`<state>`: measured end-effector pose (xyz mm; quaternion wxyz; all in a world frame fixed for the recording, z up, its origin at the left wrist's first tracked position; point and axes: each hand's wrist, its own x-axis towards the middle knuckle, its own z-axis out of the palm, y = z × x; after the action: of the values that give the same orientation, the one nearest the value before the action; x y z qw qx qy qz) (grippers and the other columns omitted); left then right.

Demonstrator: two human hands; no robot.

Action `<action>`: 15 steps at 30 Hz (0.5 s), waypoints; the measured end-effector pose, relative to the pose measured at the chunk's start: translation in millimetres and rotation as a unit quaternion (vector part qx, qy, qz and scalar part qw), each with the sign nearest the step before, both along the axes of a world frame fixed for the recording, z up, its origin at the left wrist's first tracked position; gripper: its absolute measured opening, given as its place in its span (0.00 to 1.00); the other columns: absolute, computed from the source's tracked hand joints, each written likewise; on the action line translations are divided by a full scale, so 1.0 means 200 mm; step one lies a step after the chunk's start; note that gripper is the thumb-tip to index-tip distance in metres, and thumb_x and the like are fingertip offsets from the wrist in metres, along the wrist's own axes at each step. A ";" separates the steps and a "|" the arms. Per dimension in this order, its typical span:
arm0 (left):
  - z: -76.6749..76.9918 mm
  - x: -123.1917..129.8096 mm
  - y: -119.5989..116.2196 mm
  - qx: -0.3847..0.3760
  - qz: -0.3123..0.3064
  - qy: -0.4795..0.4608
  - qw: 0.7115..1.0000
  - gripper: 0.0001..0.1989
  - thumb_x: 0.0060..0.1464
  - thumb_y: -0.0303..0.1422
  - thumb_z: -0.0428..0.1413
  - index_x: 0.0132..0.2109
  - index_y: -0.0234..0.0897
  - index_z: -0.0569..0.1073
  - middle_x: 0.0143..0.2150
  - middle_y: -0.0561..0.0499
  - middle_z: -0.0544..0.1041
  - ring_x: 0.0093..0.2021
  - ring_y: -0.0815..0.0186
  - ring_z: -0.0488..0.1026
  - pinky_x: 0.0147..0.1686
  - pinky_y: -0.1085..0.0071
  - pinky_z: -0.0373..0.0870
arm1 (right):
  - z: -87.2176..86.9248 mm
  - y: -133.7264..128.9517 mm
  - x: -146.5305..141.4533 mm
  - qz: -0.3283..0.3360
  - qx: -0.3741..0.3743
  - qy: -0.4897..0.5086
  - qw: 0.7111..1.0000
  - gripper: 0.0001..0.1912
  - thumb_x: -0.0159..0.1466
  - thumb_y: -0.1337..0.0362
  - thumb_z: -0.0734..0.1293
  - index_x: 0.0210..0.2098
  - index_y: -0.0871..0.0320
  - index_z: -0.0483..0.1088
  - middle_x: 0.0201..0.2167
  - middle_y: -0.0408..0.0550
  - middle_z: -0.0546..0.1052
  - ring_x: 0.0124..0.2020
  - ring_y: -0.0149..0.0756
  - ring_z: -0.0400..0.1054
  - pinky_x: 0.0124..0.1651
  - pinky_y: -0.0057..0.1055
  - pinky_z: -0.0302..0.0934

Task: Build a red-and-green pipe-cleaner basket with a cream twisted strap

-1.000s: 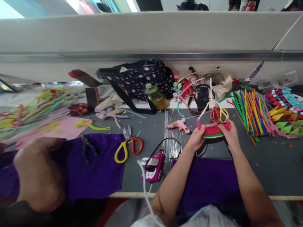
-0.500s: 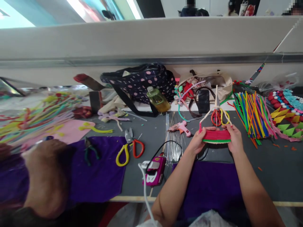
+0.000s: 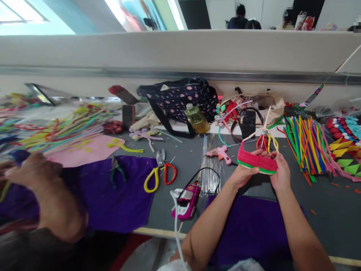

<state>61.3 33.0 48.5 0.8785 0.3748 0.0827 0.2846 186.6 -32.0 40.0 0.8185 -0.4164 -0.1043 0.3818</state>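
Observation:
A pink craft piece (image 3: 258, 162) with a green and pale lower band, like a watermelon slice, is held up over the table. Pale cords rise from its two ends and meet above it. My left hand (image 3: 243, 177) grips its lower left side, thumb in front and fingers behind. At the right end my right hand (image 3: 281, 170) is closed on it, near the cord. Just behind it are red-and-yellow-handled scissors (image 3: 261, 142), partly hidden. A pink glue gun (image 3: 221, 153) lies to the left of my hands, beside a bundle of thin clear-looking strands (image 3: 210, 165).
A purple cloth (image 3: 251, 226) lies under my forearms. Colourful pipe cleaners (image 3: 307, 145) are piled at right. Left are a magenta device (image 3: 187, 203) with cables, open scissors (image 3: 160, 171), pliers (image 3: 117, 173) and a co-worker's blurred hands (image 3: 36, 169). A bottle (image 3: 197, 119) leans against a dotted bag (image 3: 180, 96).
My left hand has shifted lower along the piece, which now tilts down to the right with more of its front showing. The view has turned left. The co-worker's hands have moved.

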 end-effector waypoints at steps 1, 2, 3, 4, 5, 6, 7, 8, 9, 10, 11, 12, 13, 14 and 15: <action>0.00 0.00 0.00 -0.005 0.011 0.002 1.000 0.36 0.40 0.27 0.68 0.58 0.36 0.68 0.61 0.38 0.68 0.62 0.48 0.62 0.62 0.51 0.55 | 0.01 0.00 -0.01 0.002 0.001 -0.008 1.000 0.15 0.56 0.53 0.71 0.35 0.57 0.70 0.31 0.42 0.75 0.33 0.30 0.70 0.42 0.32 0.63; -0.01 0.00 0.01 -0.013 0.021 0.003 1.000 0.34 0.41 0.27 0.67 0.57 0.35 0.69 0.60 0.38 0.69 0.62 0.48 0.63 0.62 0.51 0.55 | 0.01 0.00 -0.01 -0.002 0.000 -0.021 1.000 0.14 0.56 0.54 0.71 0.35 0.57 0.71 0.31 0.42 0.76 0.33 0.30 0.70 0.42 0.31 0.63; -0.01 0.00 0.02 -0.023 0.030 0.004 0.999 0.32 0.43 0.26 0.67 0.56 0.35 0.69 0.59 0.38 0.70 0.61 0.49 0.64 0.62 0.51 0.55 | 0.02 -0.01 -0.01 -0.007 -0.003 -0.035 0.999 0.14 0.57 0.54 0.71 0.36 0.57 0.71 0.31 0.43 0.76 0.34 0.31 0.70 0.42 0.31 0.63; -0.02 0.00 0.03 -0.034 0.038 0.004 0.999 0.30 0.44 0.26 0.66 0.56 0.34 0.70 0.58 0.38 0.70 0.61 0.49 0.64 0.62 0.51 0.55 | 0.02 -0.01 -0.01 -0.009 -0.008 -0.051 0.999 0.14 0.57 0.54 0.70 0.37 0.57 0.72 0.32 0.44 0.77 0.34 0.32 0.71 0.43 0.32 0.63; -0.02 0.00 0.03 -0.046 0.046 0.003 0.998 0.29 0.45 0.26 0.65 0.56 0.34 0.70 0.58 0.38 0.71 0.61 0.49 0.65 0.62 0.52 0.55 | 0.02 -0.01 -0.01 -0.008 -0.016 -0.067 0.998 0.15 0.58 0.53 0.70 0.39 0.57 0.72 0.33 0.45 0.77 0.35 0.33 0.71 0.43 0.33 0.64; -0.03 0.00 0.04 -0.058 0.054 0.002 0.997 0.28 0.46 0.26 0.65 0.55 0.34 0.70 0.57 0.38 0.72 0.61 0.50 0.65 0.62 0.52 0.55 | 0.02 -0.02 -0.01 -0.003 -0.025 -0.083 0.996 0.17 0.58 0.53 0.69 0.41 0.57 0.73 0.35 0.46 0.78 0.35 0.34 0.71 0.43 0.34 0.64; -0.03 0.00 0.05 -0.070 0.063 0.000 0.996 0.28 0.46 0.26 0.64 0.55 0.34 0.70 0.56 0.38 0.73 0.60 0.50 0.65 0.62 0.52 0.55 | 0.02 -0.02 0.00 0.004 -0.036 -0.098 0.995 0.18 0.58 0.52 0.68 0.43 0.57 0.72 0.36 0.48 0.78 0.36 0.35 0.72 0.43 0.35 0.64; -0.04 0.00 0.05 -0.081 0.071 -0.003 0.994 0.28 0.47 0.26 0.64 0.56 0.34 0.69 0.56 0.38 0.73 0.60 0.51 0.65 0.62 0.52 0.56 | 0.01 -0.02 0.00 0.011 -0.047 -0.112 0.993 0.20 0.58 0.52 0.68 0.45 0.57 0.72 0.37 0.49 0.78 0.36 0.36 0.72 0.43 0.36 0.64; -0.05 0.00 0.06 -0.091 0.080 -0.008 0.993 0.28 0.47 0.26 0.64 0.57 0.34 0.69 0.55 0.38 0.73 0.60 0.51 0.65 0.62 0.52 0.56 | 0.01 -0.02 0.01 0.016 -0.058 -0.127 0.990 0.21 0.58 0.52 0.68 0.46 0.57 0.72 0.39 0.49 0.78 0.36 0.37 0.72 0.43 0.36 0.64; -0.05 0.01 0.06 -0.101 0.087 -0.014 0.991 0.29 0.47 0.25 0.63 0.58 0.34 0.68 0.55 0.38 0.73 0.60 0.52 0.65 0.62 0.52 0.56 | 0.00 -0.02 0.01 0.017 -0.069 -0.143 0.987 0.21 0.58 0.52 0.69 0.47 0.57 0.72 0.40 0.50 0.78 0.37 0.37 0.72 0.44 0.36 0.64; -0.06 0.01 0.07 -0.110 0.093 -0.020 0.989 0.30 0.47 0.25 0.63 0.58 0.34 0.67 0.56 0.38 0.73 0.60 0.52 0.65 0.62 0.53 0.56 | -0.01 -0.02 0.01 0.015 -0.080 -0.160 0.984 0.22 0.57 0.53 0.69 0.47 0.58 0.72 0.41 0.50 0.78 0.38 0.37 0.72 0.44 0.36 0.64; -0.06 0.01 0.07 -0.118 0.098 -0.028 0.988 0.30 0.48 0.25 0.63 0.59 0.35 0.66 0.56 0.38 0.73 0.61 0.53 0.65 0.62 0.53 0.55 | -0.02 -0.01 0.01 0.012 -0.088 -0.178 0.980 0.23 0.56 0.54 0.70 0.48 0.58 0.72 0.43 0.50 0.78 0.39 0.37 0.72 0.45 0.36 0.64; -0.06 0.02 0.08 -0.125 0.103 -0.035 0.986 0.30 0.48 0.24 0.62 0.59 0.35 0.66 0.57 0.39 0.72 0.61 0.53 0.65 0.62 0.54 0.55 | -0.03 -0.01 0.01 0.011 -0.095 -0.194 0.976 0.23 0.56 0.55 0.70 0.48 0.58 0.72 0.44 0.50 0.78 0.40 0.37 0.72 0.45 0.35 0.64; -0.06 0.02 0.08 -0.132 0.109 -0.042 0.984 0.30 0.48 0.24 0.62 0.59 0.35 0.66 0.57 0.39 0.72 0.61 0.53 0.65 0.63 0.54 0.55 | -0.04 -0.01 0.01 0.013 -0.101 -0.208 0.973 0.24 0.55 0.55 0.71 0.49 0.58 0.72 0.44 0.51 0.78 0.40 0.37 0.72 0.44 0.34 0.64; -0.06 0.02 0.09 -0.138 0.116 -0.048 0.982 0.30 0.49 0.24 0.61 0.59 0.35 0.66 0.58 0.39 0.71 0.61 0.54 0.64 0.63 0.55 0.55 | -0.04 -0.01 0.01 0.016 -0.106 -0.219 0.970 0.24 0.55 0.55 0.71 0.49 0.58 0.72 0.44 0.51 0.78 0.39 0.36 0.72 0.42 0.34 0.65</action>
<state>64.6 51.0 36.4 0.8855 0.2240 0.1218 0.3885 188.3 -33.4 31.8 0.7205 -0.5726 -0.2466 0.3037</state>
